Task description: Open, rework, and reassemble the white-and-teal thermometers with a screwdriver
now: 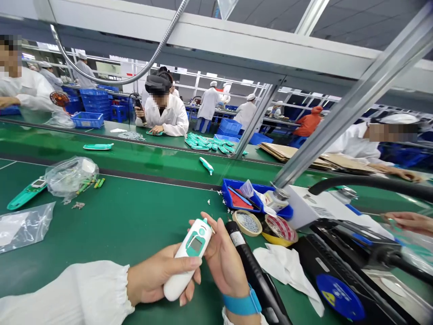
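Well, the green bench (135,221) takes up most of what I see, and along its far side runs a shiny green belt (155,158) with two green-and-white pieces lying on it, well apart. Across the belt, a co-worker in a white coat (174,118) bends over, near a pile of green parts (208,142). At the right stands a bulky black machine (291,253), with a white tissue (287,266) just beside it. A blue tray (242,208) of odds and ends sits further back.

A clear bag (64,176) lies at the far left, beside a green shell (27,192). Nearer, the left hand (162,273) grips a white device (182,266), thumb across its front, holding it tilted above the bench, screen up. The right hand (221,257), wearing a blue band (241,302), is loosely open, palm towards the device, fingers around its tipped end; I cannot tell how firmly they touch. Smallest of all, a few green batteries (99,183) lie just beside the bag.
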A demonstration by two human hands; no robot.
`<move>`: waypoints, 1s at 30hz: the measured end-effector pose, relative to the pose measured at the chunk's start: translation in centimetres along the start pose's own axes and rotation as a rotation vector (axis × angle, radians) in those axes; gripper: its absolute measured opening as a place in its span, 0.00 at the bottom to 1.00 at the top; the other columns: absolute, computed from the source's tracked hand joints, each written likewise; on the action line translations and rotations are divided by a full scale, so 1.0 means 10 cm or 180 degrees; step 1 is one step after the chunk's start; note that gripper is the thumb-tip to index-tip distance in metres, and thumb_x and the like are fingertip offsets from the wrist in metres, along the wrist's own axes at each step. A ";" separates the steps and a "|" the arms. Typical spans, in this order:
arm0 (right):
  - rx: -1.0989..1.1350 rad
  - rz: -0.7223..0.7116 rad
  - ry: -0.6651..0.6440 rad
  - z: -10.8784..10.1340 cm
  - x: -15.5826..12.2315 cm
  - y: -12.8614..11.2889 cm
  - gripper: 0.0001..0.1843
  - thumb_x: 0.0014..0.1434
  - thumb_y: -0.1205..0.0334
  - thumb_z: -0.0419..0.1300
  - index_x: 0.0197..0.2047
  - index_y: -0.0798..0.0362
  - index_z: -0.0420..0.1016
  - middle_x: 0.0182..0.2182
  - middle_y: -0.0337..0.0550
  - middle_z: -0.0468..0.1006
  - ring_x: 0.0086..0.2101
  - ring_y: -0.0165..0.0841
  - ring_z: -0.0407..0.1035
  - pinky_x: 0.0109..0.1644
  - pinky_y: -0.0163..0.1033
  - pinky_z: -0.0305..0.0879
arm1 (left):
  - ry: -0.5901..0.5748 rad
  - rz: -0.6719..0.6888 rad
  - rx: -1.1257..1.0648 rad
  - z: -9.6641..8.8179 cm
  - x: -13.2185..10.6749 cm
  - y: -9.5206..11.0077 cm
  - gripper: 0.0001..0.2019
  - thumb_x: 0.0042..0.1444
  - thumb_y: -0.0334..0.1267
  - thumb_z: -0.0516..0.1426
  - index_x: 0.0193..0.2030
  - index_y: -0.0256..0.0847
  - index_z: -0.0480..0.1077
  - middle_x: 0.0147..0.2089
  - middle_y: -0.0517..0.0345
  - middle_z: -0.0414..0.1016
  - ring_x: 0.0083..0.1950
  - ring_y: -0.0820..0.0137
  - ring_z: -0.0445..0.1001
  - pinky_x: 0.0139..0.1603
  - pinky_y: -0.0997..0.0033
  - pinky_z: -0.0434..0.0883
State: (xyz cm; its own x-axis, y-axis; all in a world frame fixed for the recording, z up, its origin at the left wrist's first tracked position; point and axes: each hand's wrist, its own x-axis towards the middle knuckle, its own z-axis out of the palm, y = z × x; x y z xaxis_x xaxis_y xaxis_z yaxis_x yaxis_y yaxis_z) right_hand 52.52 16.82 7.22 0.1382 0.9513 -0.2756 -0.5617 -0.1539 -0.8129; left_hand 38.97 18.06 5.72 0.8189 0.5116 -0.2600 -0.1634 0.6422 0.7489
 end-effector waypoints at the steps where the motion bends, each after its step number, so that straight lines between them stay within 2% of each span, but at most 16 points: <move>1: 0.0004 0.0033 -0.0015 -0.01 0.01 0.03 0.29 0.50 0.42 0.56 0.50 0.52 0.65 0.37 0.45 0.76 0.31 0.33 0.70 0.31 0.37 0.64 | -0.0017 -0.0042 -0.0184 -0.04 0.01 -0.01 0.21 0.43 0.48 0.61 0.36 0.37 0.58 0.26 0.61 0.68 0.17 0.78 0.65 0.15 0.80 0.61; 5: -0.0018 0.0015 -0.0017 -0.03 0.04 0.16 0.29 0.49 0.45 0.58 0.51 0.52 0.64 0.38 0.46 0.76 0.30 0.31 0.69 0.31 0.34 0.63 | 0.0012 -0.0250 -0.0363 -0.16 0.04 -0.06 0.23 0.42 0.44 0.63 0.39 0.38 0.57 0.25 0.62 0.68 0.17 0.78 0.65 0.14 0.80 0.61; 9: -0.0245 0.0046 0.0071 0.02 0.05 0.23 0.34 0.46 0.51 0.63 0.54 0.51 0.60 0.38 0.48 0.77 0.34 0.38 0.71 0.35 0.40 0.66 | 0.0112 -0.0214 -0.0181 -0.18 0.05 -0.09 0.23 0.40 0.41 0.64 0.39 0.38 0.57 0.23 0.63 0.68 0.16 0.79 0.64 0.13 0.82 0.61; 13: -0.0296 0.0005 0.0184 0.08 0.04 0.24 0.35 0.44 0.55 0.64 0.55 0.52 0.58 0.35 0.48 0.77 0.33 0.40 0.72 0.34 0.43 0.67 | 0.0174 -0.0168 -0.0098 -0.17 0.08 -0.09 0.21 0.40 0.41 0.64 0.36 0.37 0.59 0.22 0.65 0.67 0.15 0.80 0.63 0.12 0.83 0.60; 26: -0.0316 0.0037 0.0107 0.02 0.05 0.26 0.35 0.47 0.56 0.63 0.55 0.50 0.54 0.35 0.46 0.77 0.34 0.39 0.72 0.36 0.43 0.67 | 0.0203 -0.0244 -0.0145 -0.17 0.10 -0.13 0.21 0.39 0.40 0.64 0.35 0.38 0.57 0.22 0.65 0.67 0.15 0.79 0.63 0.12 0.82 0.60; 30: -0.0059 0.0077 0.0036 0.00 0.03 0.26 0.31 0.51 0.51 0.59 0.55 0.49 0.56 0.36 0.45 0.77 0.34 0.37 0.71 0.35 0.40 0.65 | 0.0043 -0.0287 -0.0407 -0.18 0.08 -0.13 0.22 0.40 0.39 0.64 0.38 0.38 0.58 0.21 0.64 0.68 0.14 0.78 0.64 0.12 0.82 0.59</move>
State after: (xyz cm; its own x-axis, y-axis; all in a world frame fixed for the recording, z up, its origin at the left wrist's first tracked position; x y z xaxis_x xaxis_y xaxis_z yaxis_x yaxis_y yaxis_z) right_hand 51.12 16.72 5.04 0.1340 0.9441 -0.3011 -0.5498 -0.1819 -0.8153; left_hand 38.87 18.66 3.38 0.8262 0.4556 -0.3315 -0.1589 0.7529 0.6387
